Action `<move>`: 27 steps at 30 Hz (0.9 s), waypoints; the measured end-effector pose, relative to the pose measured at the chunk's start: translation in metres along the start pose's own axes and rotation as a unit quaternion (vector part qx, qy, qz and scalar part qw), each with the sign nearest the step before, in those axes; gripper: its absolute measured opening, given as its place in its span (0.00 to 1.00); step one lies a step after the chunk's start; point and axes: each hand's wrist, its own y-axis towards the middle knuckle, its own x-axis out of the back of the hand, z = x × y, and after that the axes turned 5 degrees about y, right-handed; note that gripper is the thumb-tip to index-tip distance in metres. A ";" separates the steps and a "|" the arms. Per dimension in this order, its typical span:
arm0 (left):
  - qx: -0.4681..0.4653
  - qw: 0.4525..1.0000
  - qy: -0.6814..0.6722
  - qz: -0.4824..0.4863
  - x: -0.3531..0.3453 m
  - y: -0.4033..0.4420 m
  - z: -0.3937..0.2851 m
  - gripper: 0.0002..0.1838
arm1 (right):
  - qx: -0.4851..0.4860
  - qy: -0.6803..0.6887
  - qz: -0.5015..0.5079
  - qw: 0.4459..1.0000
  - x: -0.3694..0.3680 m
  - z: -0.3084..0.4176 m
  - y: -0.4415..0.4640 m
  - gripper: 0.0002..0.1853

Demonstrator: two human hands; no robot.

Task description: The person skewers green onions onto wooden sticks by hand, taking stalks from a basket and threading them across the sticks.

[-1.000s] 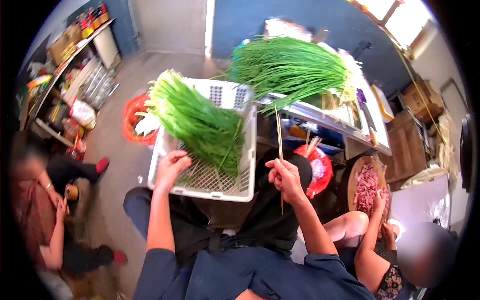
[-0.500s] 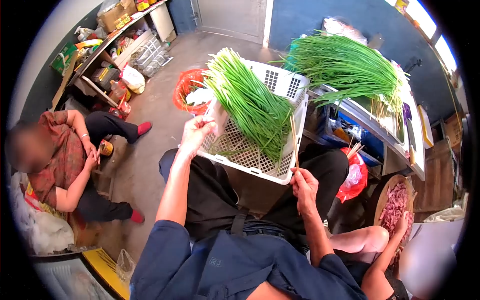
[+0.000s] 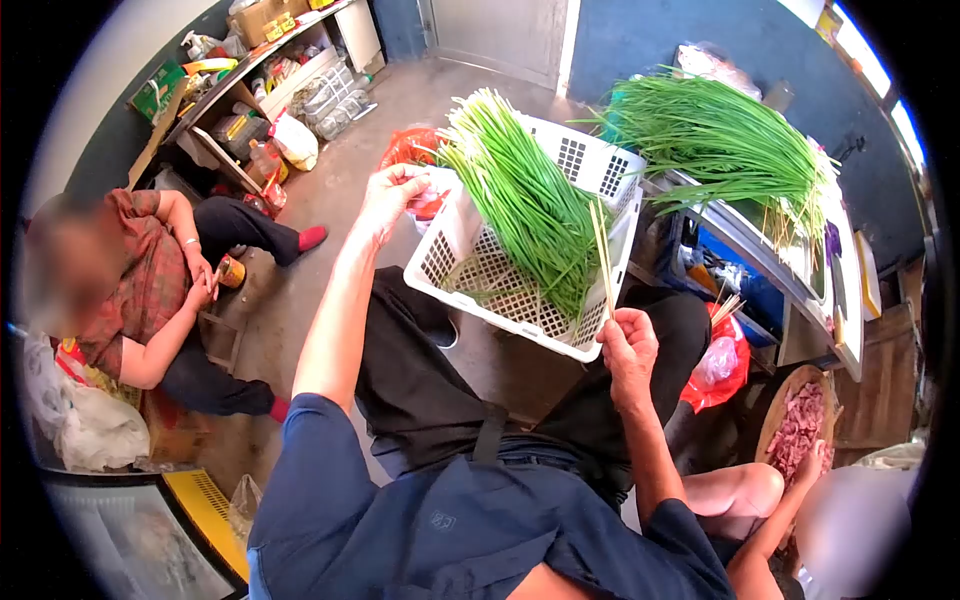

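From my head, I am holding my two hands apart. My right hand [image 3: 630, 348] is pinching thin sticks [image 3: 604, 258] by the near right corner of a white basket [image 3: 480, 309]. My left hand [image 3: 394, 194] is hanging by its left side; I can't tell if it's gripping anything. Green stalks [image 3: 525, 200] are lying in the basket.

The short-sleeved shirt [image 3: 400, 530] is navy, the trousers [image 3: 405, 370] black.

Free room inside white crate [image 3: 490, 311] at near left, green stalks [image 3: 525, 190] across its middle, sticks [image 3: 604, 252] rising at right
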 end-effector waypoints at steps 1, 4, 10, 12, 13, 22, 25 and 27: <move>0.004 1.000 -0.031 -0.002 0.002 0.003 0.011 0.05 | 0.000 -0.005 -0.002 1.000 -0.001 0.000 -0.001 0.05; 0.115 0.991 -0.002 -0.071 0.006 0.008 0.027 0.06 | 0.024 -0.025 -0.029 0.999 -0.002 0.003 -0.005 0.05; -0.011 0.997 -0.071 -0.031 0.003 0.004 0.017 0.04 | 0.052 -0.089 -0.008 0.995 -0.014 0.014 0.000 0.04; -0.026 0.998 -0.062 -0.019 0.004 0.002 0.012 0.03 | 0.065 -0.090 0.005 0.994 -0.024 0.022 0.010 0.04; -0.007 0.999 -0.046 -0.022 0.002 0.000 0.008 0.04 | 0.064 -0.106 0.012 0.992 -0.026 0.024 0.017 0.04; -0.048 0.994 0.088 -0.035 -0.024 0.031 0.040 0.04 | 0.024 -0.077 0.092 0.992 -0.044 0.010 0.080 0.09; -0.041 0.993 0.104 0.022 -0.048 0.042 0.045 0.04 | 0.042 -0.105 0.112 0.987 -0.056 0.016 0.108 0.09; -0.001 0.985 0.170 0.021 -0.063 0.054 0.045 0.05 | 0.053 -0.112 0.132 0.984 -0.063 0.021 0.127 0.08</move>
